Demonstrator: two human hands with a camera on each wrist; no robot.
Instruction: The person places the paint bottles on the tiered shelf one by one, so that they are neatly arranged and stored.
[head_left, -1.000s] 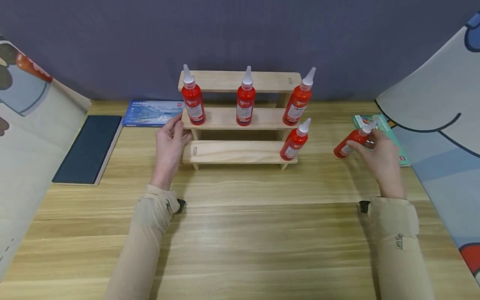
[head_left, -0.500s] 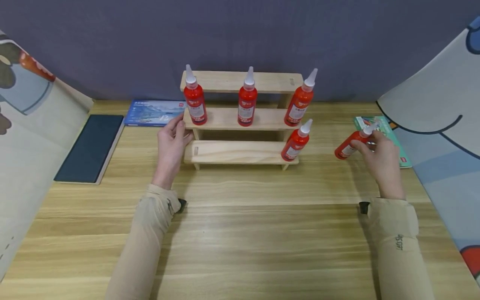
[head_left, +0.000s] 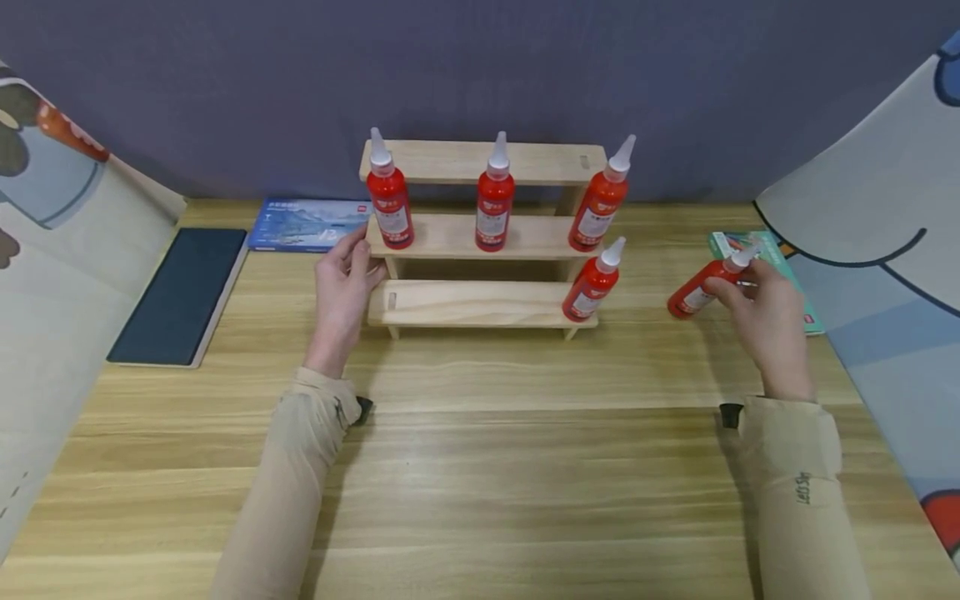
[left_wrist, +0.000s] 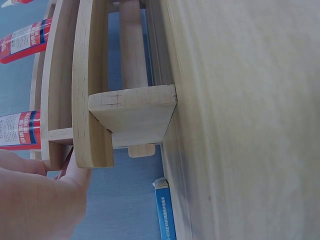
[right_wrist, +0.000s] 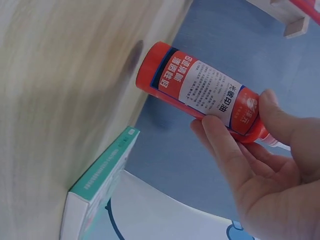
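A three-tier wooden rack (head_left: 480,304) stands at the back of the table. My left hand (head_left: 341,296) grips the left end of its middle board, thumb in front; some fingertips are hidden behind the wood. Three red ink bottles with white nozzle caps, one of them the middle bottle (head_left: 493,208), stand along that middle board. Another red bottle (head_left: 590,286) stands at the right end of the lowest board. To the right of the rack, my right hand (head_left: 768,321) holds a red ink bottle (right_wrist: 200,90) by its upper part, tilted, its base low over the table.
A green box (head_left: 787,275) lies under and behind my right hand. On the left lie a blue box (head_left: 307,225), partly behind the rack, and a dark notebook (head_left: 180,296). A dark blue backdrop (head_left: 480,67) rises behind the rack.
Both hands stay almost still with their grips the same. The scene shifted slightly rightward in the head view early on, and the right hand has drifted very slightly right.
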